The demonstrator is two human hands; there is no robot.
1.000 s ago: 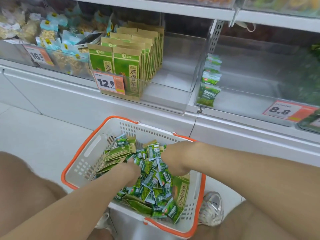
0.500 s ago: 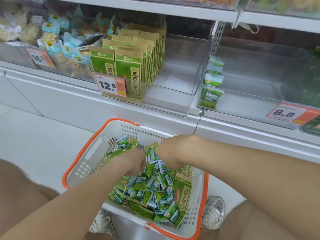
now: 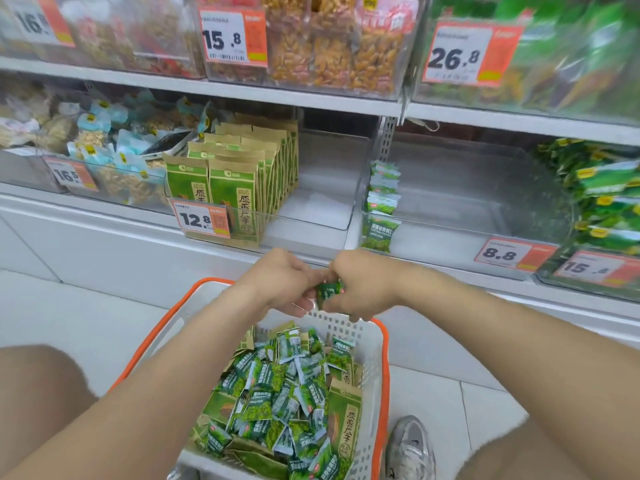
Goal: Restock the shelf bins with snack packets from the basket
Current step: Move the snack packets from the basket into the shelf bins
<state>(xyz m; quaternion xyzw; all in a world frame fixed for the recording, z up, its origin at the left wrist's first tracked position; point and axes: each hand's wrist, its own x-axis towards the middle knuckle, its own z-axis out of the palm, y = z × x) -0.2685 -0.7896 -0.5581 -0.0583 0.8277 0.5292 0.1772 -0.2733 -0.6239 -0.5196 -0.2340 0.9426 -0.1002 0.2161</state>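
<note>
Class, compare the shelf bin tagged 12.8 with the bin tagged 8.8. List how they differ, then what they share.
The 12.8 bin holds tall brown-and-green packets; the 8.8 bin holds small green packets. The 12.8 bin's packets stand in several rows filling its left half; the 8.8 bin's form one row along its left wall. Both are clear bins with bare space on the right.

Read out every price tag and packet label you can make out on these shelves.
"15.8": upper middle tag
"26.8": upper right tag
"16.5": lower left tag
"12.8": lower middle tag
"8.8": lower right tag, on the nearly empty bin
"原香瓜子": kraft packets
Blurred or cut off: top-left tag, far-right tag, small green packets.
</note>
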